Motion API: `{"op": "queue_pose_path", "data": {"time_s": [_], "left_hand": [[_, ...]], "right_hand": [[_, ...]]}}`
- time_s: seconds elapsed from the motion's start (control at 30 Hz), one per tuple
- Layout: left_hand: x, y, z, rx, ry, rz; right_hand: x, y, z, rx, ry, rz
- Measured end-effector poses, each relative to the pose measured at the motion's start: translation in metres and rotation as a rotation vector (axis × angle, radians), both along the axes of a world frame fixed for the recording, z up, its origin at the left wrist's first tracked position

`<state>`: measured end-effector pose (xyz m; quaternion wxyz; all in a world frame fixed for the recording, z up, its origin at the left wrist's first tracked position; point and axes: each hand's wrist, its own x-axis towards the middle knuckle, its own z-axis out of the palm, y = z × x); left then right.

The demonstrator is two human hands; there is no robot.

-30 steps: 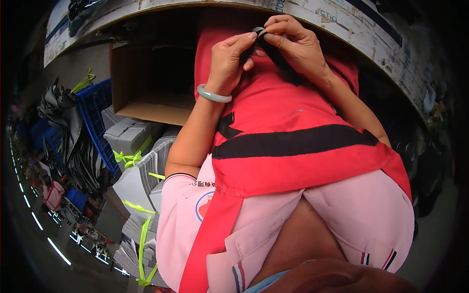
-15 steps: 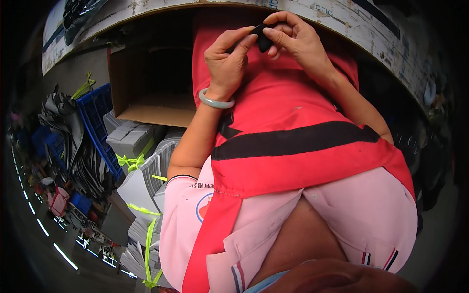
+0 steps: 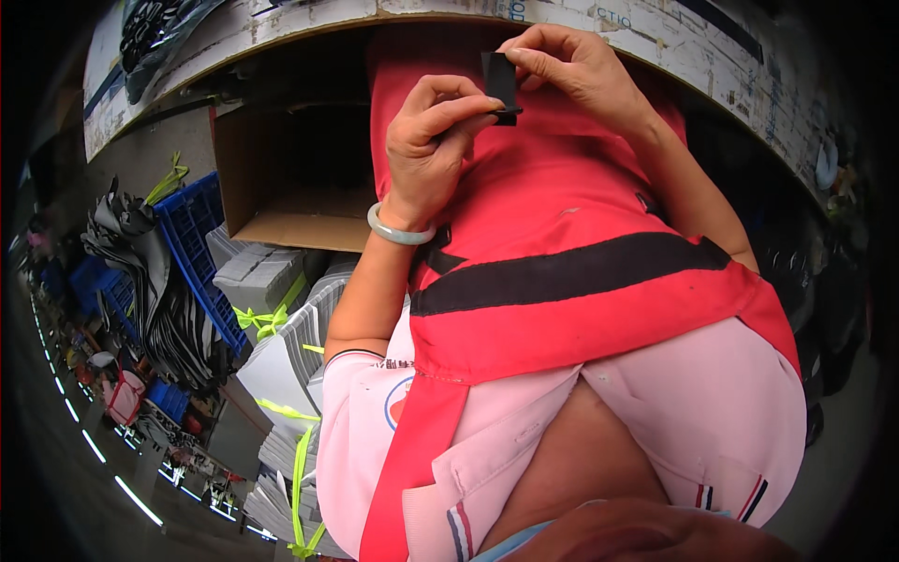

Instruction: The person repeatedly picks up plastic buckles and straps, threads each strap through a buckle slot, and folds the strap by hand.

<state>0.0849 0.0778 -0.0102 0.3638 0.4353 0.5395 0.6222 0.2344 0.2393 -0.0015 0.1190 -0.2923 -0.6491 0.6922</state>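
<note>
Black strip [image 3: 500,80] part covered: left hand [image 3: 431,136] fingertips over lower end, right hand [image 3: 585,75] thumb over upper corner. Cardboard box [image 3: 300,221] interior too dark to read. Counter [image 3: 749,108] and plastic-wrapped bundle [image 3: 154,42] cut by top edge. Sleeve [image 3: 356,403] hides part of the grey stacks [image 3: 272,370]. Far-left clutter small, blurred. Dark items [image 3: 796,295] at right unclear.

Black strip [image 3: 502,80], narrow, upper stretch flat, darker crosswise band at lower end, held between the hands [image 3: 433,136]
</note>
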Motion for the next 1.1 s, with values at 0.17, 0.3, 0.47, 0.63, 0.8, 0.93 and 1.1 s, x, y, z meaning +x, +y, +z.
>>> {"op": "queue_pose_path", "data": {"time_s": [0.17,0.3,0.47,0.63,0.8,0.93,1.1], "left_hand": [[-0.001,-0.003,0.000,0.005,0.012,-0.014],[-0.003,-0.009,0.005,-0.049,0.009,-0.006],[-0.035,-0.046,0.024,-0.208,0.081,-0.101],[-0.092,-0.106,0.052,-0.548,0.061,0.422],[-0.055,-0.060,0.035,-0.372,-0.170,0.041],[-0.019,-0.016,0.014,-0.177,-0.311,-0.129],[-0.023,-0.001,0.009,-0.456,-0.393,-0.178]], "right_hand": [[-0.002,-0.002,-0.002,-0.055,-0.004,-0.003],[-0.004,-0.003,-0.013,-0.114,0.019,-0.049],[-0.020,-0.030,-0.007,-0.266,0.004,0.127],[-0.020,-0.034,-0.017,-0.112,-0.177,0.278],[-0.037,-0.048,-0.001,-0.115,-0.089,0.392],[-0.037,-0.042,-0.004,-0.205,-0.032,0.398],[-0.010,-0.018,0.006,-0.095,-0.137,0.195]]}}
